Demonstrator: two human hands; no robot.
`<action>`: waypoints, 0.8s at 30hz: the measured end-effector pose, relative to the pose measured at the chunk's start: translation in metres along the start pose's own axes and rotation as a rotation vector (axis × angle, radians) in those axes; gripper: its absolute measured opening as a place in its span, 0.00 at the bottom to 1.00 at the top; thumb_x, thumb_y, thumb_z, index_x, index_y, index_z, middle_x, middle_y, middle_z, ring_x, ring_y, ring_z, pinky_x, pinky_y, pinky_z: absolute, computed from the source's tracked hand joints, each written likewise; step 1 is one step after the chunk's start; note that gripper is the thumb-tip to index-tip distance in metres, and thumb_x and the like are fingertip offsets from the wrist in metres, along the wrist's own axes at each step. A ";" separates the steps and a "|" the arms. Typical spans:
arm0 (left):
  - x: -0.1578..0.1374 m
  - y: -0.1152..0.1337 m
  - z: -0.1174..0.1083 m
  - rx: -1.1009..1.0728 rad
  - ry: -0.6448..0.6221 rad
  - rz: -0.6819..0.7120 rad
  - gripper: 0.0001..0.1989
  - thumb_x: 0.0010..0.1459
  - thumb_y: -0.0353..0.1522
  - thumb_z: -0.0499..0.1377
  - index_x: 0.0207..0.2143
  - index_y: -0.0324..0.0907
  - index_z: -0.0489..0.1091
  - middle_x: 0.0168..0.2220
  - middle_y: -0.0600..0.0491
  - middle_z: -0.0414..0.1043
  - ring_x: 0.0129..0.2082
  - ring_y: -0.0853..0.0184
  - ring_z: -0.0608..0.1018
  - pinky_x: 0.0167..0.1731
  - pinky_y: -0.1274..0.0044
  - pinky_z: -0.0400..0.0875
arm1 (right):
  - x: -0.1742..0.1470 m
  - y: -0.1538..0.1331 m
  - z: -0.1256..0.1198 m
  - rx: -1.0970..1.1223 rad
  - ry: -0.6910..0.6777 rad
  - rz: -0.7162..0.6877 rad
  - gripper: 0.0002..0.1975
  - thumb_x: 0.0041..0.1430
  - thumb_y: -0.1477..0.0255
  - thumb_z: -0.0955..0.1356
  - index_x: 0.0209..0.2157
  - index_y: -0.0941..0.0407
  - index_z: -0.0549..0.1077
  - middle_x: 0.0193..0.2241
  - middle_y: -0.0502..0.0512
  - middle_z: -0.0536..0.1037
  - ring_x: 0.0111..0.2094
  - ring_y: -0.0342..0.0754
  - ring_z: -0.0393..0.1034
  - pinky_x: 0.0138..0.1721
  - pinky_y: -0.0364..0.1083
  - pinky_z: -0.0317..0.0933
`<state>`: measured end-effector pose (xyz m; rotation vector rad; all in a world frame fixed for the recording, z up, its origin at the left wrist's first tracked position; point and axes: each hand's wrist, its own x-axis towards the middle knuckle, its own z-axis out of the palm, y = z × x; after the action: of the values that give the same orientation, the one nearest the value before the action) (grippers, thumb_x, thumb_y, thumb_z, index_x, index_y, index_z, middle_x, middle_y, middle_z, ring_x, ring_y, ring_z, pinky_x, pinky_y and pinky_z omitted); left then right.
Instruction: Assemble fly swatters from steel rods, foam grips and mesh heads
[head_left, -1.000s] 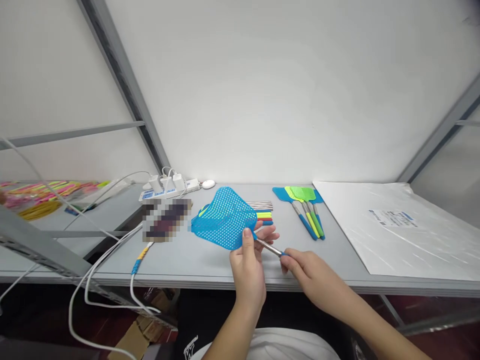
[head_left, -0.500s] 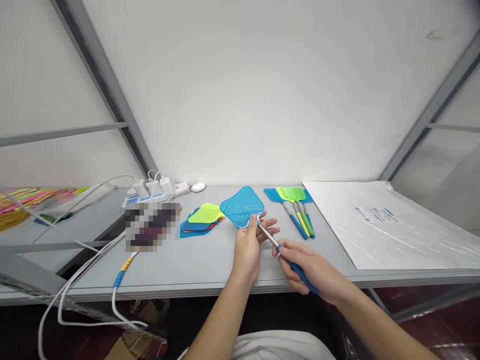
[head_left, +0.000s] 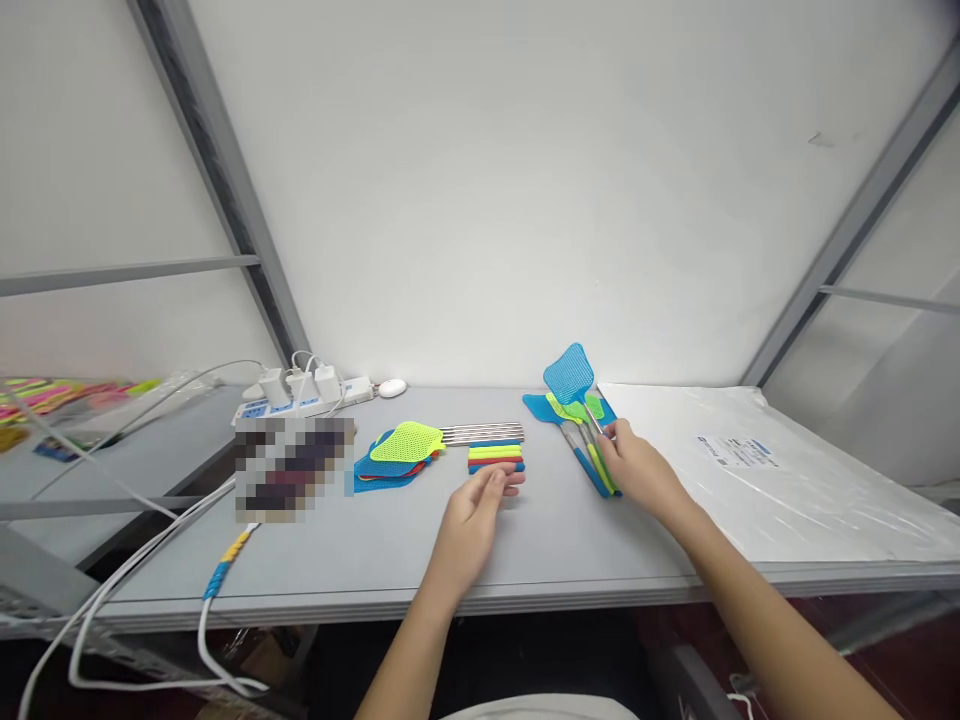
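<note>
Head view: right hand (head_left: 637,465) clasps a blue swatter (head_left: 568,374) low, leaving its mesh free; left hand (head_left: 471,518), loosely curled, looks empty.

A white power strip (head_left: 358,391) sits left of the middle, white cords (head_left: 165,686) hang at lower left, and a big flat white pack (head_left: 697,515) lies at the right.

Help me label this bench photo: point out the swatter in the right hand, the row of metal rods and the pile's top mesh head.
Swatter (head_left: 568,374), head view: its blue mesh.
Metal rods (head_left: 484,433), head view: midway along them.
Top mesh head (head_left: 406,442), head view: its yellow-green face.
</note>
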<state>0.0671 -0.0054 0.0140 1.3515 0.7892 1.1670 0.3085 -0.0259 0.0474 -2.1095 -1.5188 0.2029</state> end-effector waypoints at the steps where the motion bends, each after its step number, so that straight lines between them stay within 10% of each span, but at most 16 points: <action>1: -0.002 0.000 -0.009 0.046 0.031 0.023 0.18 0.60 0.43 0.58 0.43 0.40 0.76 0.43 0.43 0.78 0.41 0.59 0.79 0.44 0.71 0.69 | 0.011 0.002 0.000 -0.042 -0.003 0.012 0.15 0.67 0.63 0.56 0.39 0.57 0.66 0.28 0.59 0.75 0.28 0.53 0.69 0.27 0.46 0.55; 12: -0.009 -0.008 -0.068 0.255 0.098 -0.049 0.21 0.63 0.47 0.52 0.45 0.41 0.71 0.43 0.47 0.77 0.42 0.61 0.77 0.40 0.72 0.71 | 0.057 0.004 0.031 -0.272 -0.072 0.047 0.17 0.64 0.65 0.66 0.52 0.57 0.68 0.51 0.58 0.71 0.46 0.50 0.70 0.45 0.54 0.67; 24: -0.008 -0.007 -0.064 0.441 0.036 -0.097 0.21 0.61 0.49 0.52 0.45 0.43 0.71 0.43 0.49 0.77 0.42 0.62 0.77 0.43 0.71 0.70 | 0.048 0.023 0.029 -0.142 0.056 -0.038 0.13 0.66 0.68 0.62 0.39 0.59 0.75 0.37 0.59 0.77 0.38 0.50 0.72 0.39 0.49 0.65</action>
<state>0.0062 0.0082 -0.0018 1.6310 1.1735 0.9758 0.3335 0.0224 0.0200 -2.1733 -1.5805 0.0224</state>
